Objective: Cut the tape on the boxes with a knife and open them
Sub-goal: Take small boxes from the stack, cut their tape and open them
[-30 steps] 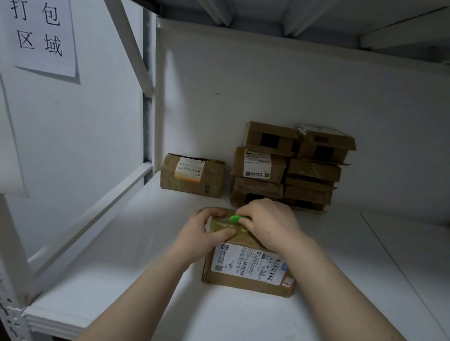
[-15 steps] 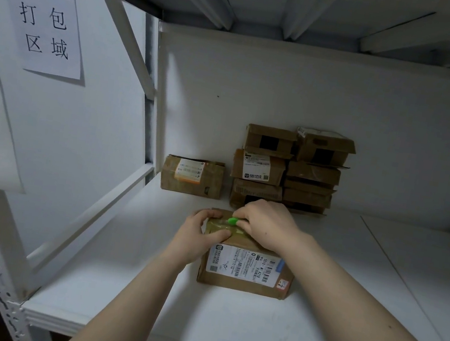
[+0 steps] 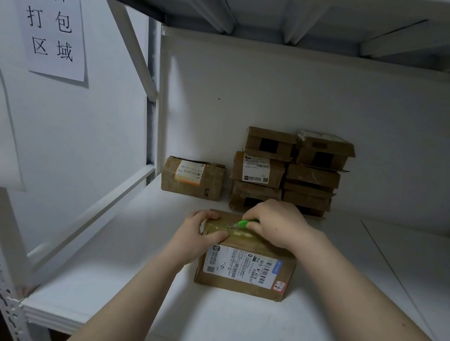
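Head view: my cardboard box [image 3: 242, 278] sits on the white shelf [image 3: 141, 289] in front of the stacked boxes [image 3: 290, 171], long axis left to right, label facing me.
Knife: green knife [image 3: 245, 224] points left, blade tip on the taped top.
Right hand: my right hand [image 3: 277, 222] is curled around the knife.
Left hand: my left hand [image 3: 196, 236] grips the box's top left corner.

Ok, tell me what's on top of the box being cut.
The left hand grips the left edge of the box; the right hand holds a green knife against the tape. That hand hides most of the knife.
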